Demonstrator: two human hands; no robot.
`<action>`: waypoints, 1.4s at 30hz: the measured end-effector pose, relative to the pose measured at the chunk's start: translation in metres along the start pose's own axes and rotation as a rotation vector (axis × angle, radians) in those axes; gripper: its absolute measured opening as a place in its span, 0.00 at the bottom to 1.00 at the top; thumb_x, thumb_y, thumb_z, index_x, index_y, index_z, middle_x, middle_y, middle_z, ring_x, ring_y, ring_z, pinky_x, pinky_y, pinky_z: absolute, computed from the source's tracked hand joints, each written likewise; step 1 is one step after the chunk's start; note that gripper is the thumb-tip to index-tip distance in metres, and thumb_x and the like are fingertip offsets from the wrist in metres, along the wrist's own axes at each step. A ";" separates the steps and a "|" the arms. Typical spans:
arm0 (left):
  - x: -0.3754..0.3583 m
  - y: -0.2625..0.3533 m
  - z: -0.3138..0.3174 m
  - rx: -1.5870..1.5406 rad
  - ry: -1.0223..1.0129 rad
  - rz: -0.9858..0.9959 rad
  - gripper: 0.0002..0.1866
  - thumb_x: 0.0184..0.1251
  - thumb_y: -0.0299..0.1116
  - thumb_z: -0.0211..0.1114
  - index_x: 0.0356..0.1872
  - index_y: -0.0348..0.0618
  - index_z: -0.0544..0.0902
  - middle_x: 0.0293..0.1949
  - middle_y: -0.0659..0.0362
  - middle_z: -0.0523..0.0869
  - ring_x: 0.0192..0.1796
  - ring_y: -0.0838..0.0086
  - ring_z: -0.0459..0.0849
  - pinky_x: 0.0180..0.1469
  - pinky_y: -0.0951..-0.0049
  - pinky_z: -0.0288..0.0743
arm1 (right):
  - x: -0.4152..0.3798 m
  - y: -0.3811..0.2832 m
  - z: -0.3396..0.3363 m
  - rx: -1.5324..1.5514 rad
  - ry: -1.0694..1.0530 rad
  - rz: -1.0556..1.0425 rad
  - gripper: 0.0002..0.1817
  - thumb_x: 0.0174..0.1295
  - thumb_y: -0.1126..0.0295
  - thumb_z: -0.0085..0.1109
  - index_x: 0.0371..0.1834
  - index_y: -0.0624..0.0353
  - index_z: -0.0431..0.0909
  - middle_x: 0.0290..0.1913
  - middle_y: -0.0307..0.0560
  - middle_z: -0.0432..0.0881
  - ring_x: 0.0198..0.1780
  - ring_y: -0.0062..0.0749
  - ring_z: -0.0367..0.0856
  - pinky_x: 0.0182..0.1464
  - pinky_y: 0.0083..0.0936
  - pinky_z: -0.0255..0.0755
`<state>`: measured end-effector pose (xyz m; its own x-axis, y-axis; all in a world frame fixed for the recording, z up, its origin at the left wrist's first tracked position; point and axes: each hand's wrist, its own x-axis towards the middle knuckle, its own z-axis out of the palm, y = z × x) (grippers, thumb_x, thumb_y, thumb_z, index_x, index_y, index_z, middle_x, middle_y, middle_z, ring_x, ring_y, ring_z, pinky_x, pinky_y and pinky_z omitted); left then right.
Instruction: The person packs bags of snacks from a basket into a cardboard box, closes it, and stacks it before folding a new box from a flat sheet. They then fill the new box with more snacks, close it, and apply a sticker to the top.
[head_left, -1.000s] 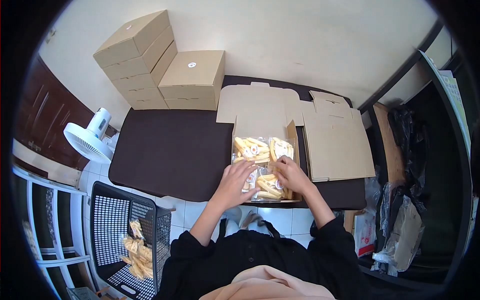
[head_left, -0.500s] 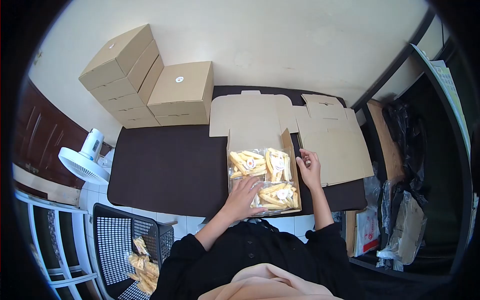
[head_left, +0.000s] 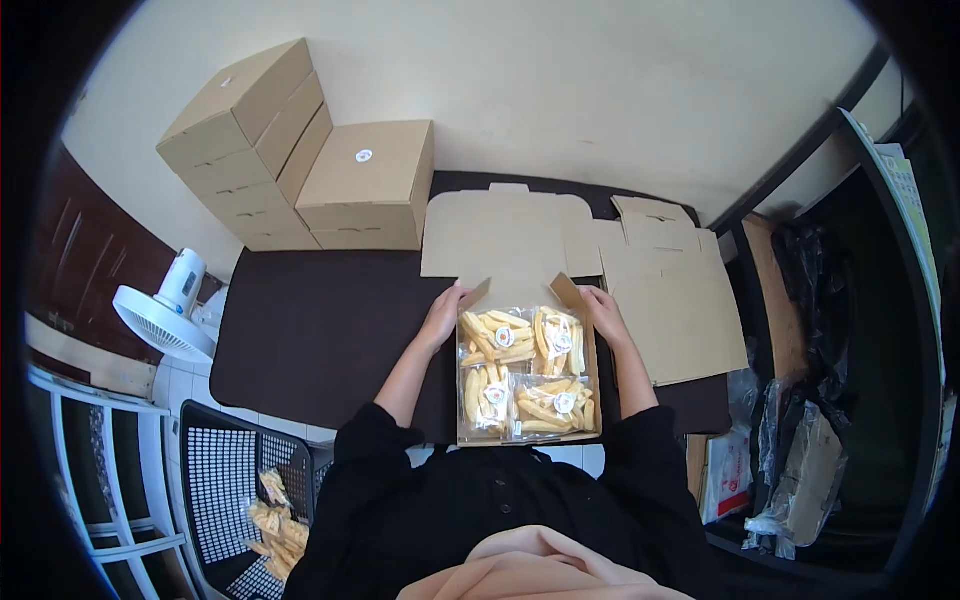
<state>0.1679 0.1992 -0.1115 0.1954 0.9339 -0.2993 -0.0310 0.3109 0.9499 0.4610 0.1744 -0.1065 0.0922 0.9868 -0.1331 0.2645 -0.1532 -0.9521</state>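
Note:
An open cardboard box [head_left: 597, 400] lies at the table's front edge, its lid [head_left: 510, 225] laid back flat behind it. Inside are several clear packs of pale yellow stick snacks [head_left: 555, 405], each with a round white sticker. At the box's far left corner, my left hand [head_left: 441, 318] has its fingers closed on a small side flap [head_left: 477, 293]. My right hand [head_left: 606, 318] grips the matching flap [head_left: 566, 291] on the far right corner. Both flaps tilt inward. Some fingertips are hidden behind the cardboard.
Closed boxes [head_left: 240, 120] stand stacked at the back left, beside a stickered box [head_left: 368, 175]. Flat unfolded cardboard [head_left: 680, 300] lies on the right. On the floor at left, a black basket [head_left: 215, 470] holds more snack packs [head_left: 280, 535]; a white fan [head_left: 165, 320] stands behind it.
My left hand has moved from the front left snack pack up to the far left corner. My right hand has come in to the right flap. Both flaps now lean inward.

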 end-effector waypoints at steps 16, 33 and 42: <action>0.014 0.007 -0.002 0.275 -0.003 -0.077 0.45 0.43 0.33 0.65 0.65 0.41 0.51 0.64 0.44 0.44 0.66 0.55 0.52 0.64 0.63 0.56 | 0.023 -0.008 -0.012 0.152 -0.227 0.296 0.46 0.37 0.66 0.70 0.65 0.55 0.57 0.65 0.56 0.53 0.63 0.43 0.59 0.59 0.30 0.59; 0.023 -0.003 0.007 0.023 0.066 -0.091 0.56 0.33 0.22 0.72 0.64 0.34 0.41 0.62 0.45 0.57 0.64 0.61 0.58 0.60 0.67 0.63 | 0.027 -0.005 -0.013 0.223 -0.310 0.447 0.42 0.38 0.70 0.70 0.61 0.59 0.60 0.57 0.46 0.65 0.62 0.37 0.58 0.60 0.38 0.52; 0.015 -0.007 0.010 -0.075 0.191 0.022 0.50 0.36 0.23 0.73 0.57 0.36 0.44 0.47 0.54 0.67 0.51 0.70 0.67 0.55 0.68 0.67 | 0.003 0.018 0.005 0.642 0.064 0.242 0.31 0.41 0.80 0.68 0.51 0.61 0.65 0.51 0.48 0.66 0.53 0.31 0.68 0.54 0.24 0.65</action>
<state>0.1810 0.2090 -0.1216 0.0046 0.9549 -0.2969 -0.1072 0.2957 0.9493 0.4614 0.1751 -0.1249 0.1387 0.9209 -0.3644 -0.3900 -0.2874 -0.8748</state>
